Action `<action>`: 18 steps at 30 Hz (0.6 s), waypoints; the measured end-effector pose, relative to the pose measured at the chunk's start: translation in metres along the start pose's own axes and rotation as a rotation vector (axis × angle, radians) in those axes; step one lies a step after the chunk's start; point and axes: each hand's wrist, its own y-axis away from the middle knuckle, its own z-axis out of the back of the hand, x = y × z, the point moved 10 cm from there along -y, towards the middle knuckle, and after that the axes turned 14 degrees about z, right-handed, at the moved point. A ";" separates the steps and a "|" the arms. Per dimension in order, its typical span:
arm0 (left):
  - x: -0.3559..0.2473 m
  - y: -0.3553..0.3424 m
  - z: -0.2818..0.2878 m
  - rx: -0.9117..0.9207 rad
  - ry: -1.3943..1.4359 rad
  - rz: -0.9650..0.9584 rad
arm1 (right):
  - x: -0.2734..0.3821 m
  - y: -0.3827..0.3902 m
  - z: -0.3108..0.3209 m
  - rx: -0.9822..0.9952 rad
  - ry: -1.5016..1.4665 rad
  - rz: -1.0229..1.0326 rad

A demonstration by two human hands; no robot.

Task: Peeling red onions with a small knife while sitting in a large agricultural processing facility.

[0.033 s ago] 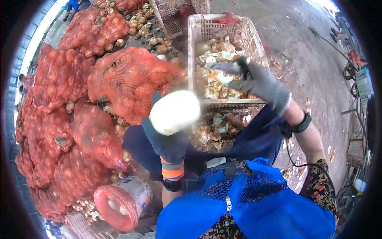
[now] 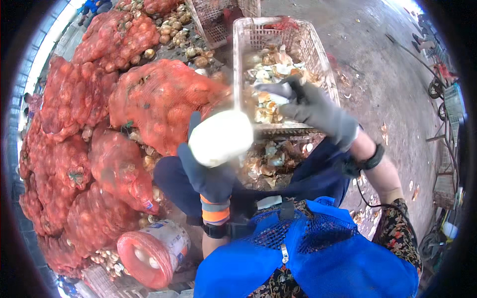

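Observation:
A peeled white onion (image 2: 221, 136) rests in my left hand (image 2: 203, 174), whose dark glove with an orange-striped cuff wraps round its lower and left side. My right hand (image 2: 320, 111), in a grey glove, is raised at the right of the onion over the crate, closed on a blurred tool (image 2: 280, 89) that looks like a small knife. Beneath it, the pale plastic crate (image 2: 333, 97) holds onion skins and pieces (image 2: 268, 74). Onion peelings (image 2: 271, 161) lie between my legs below the crate.
Red mesh sacks of onions (image 2: 164, 104) are piled at the left, with loose onions (image 2: 194, 52). A bucket (image 2: 171, 243) lies lower left, another crate (image 2: 208, 25) behind. A cord hangs by my right arm. A cart (image 2: 442, 99) stands far right. People (image 2: 92, 7) appear at the edges.
My right hand and tool have moved slightly down and left. The onion in my left hand has shifted a little to the right.

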 end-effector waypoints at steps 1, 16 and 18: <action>-0.009 0.001 -0.003 -0.007 -0.111 -0.045 | 0.019 -0.001 -0.020 0.048 0.031 0.071; -0.019 0.013 -0.025 -0.069 -0.188 -0.290 | 0.021 0.002 -0.042 0.048 -0.273 0.034; -0.001 0.007 -0.026 -0.036 0.028 -0.197 | 0.023 -0.003 -0.038 0.055 0.044 0.218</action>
